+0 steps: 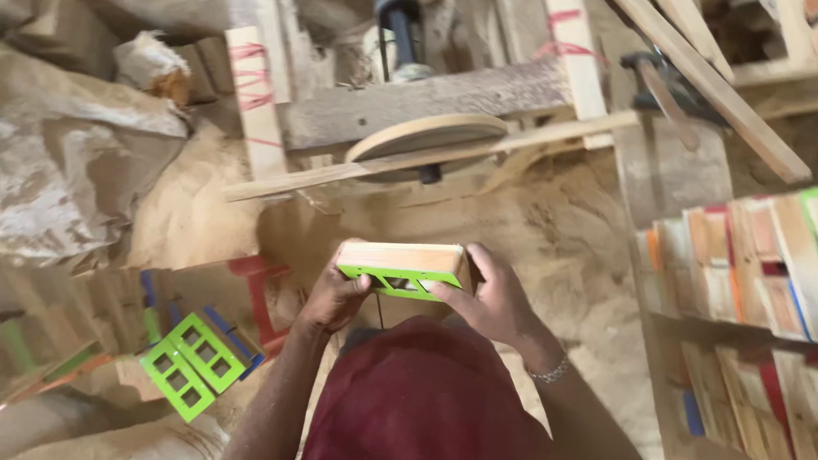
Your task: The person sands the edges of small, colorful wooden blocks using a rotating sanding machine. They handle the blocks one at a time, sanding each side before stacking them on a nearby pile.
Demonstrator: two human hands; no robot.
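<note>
Two hands hold one small wooden block (pixel 402 268) in front of me, above the sawdust-covered floor (pixel 554 235). My left hand (pixel 334 295) has its grip clenched on the block's left end, thumb up against the green-painted face, and my right hand (pixel 490 301) grasps the right end, fingers wrapped over the top corner. The block lies level, its bare wood side upward and its green cut-out face turned toward me. Beyond it, a round wooden disc (pixel 428 134) sits flat on a rough frame, with a long thin slat (pixel 411 159) running across just in front of it. Down at the left, a green lattice piece (pixel 191 366) rests tilted among coloured wooden strips. At the right, a stack of painted wooden pieces (pixel 752 260) fills a shelf, well apart from my hands. A metal bracelet (pixel 550 372) circles my right wrist.
</note>
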